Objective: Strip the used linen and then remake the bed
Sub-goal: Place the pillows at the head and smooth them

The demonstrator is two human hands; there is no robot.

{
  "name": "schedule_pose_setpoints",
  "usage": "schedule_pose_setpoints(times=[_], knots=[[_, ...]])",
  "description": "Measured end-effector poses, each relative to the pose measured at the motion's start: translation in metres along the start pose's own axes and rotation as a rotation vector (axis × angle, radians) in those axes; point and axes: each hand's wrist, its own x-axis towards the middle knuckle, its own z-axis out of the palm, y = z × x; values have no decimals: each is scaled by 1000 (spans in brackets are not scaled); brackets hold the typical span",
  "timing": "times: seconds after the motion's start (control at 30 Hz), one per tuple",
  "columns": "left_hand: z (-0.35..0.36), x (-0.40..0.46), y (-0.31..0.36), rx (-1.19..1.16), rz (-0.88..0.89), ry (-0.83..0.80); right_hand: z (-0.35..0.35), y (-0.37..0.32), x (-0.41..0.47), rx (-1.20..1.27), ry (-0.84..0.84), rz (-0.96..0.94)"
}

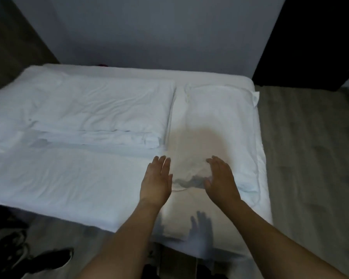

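Remaking looks nearly done: pillow (216, 117) and folded duvet (93, 111) lie on the bed (48, 188); left hand (156, 183) and right hand (221, 178) hover released, smoothing left.

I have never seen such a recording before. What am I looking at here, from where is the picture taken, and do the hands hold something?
There is no machine: a person wears one camera on the head, looking down at their own arms. The left hand and right hand hover with straight fingers, open and holding nothing. Below them is a bed covered in white linen. A pillow lies ahead of the hands, and a folded white duvet lies to the left. A dark shoe is on the floor.
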Motion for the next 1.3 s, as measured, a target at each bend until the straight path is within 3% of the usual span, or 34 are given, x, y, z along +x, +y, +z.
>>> schedule_pose_setpoints(times=[0.2, 0.43, 0.53, 0.67, 0.93, 1.13, 1.2, 1.3], knots=[[-59, -55, -134, 20, -239, 147, 51, -137, 20, 24, -61, -241], [-116, -138, -323, 41, -449, 230, 157, -360, 22, 67, -199, -487], [-146, -150, -396, 0, -582, 328, 192, -442, 26, 63, -276, -581], [-183, -145, -466, -10, -644, 343, 217, -514, 54, 25, -293, -647], [-215, -126, -585, 45, -805, 309, 299, -605, 135, 5, -323, -634], [-258, -91, -724, -28, -982, 381, 376, -699, 199, -16, -346, -641], [-267, -67, -781, -13, -978, 388, 406, -729, 229, -52, -348, -605], [-273, -23, -875, 150, -824, 230, 461, -777, 277, -107, -362, -522]])
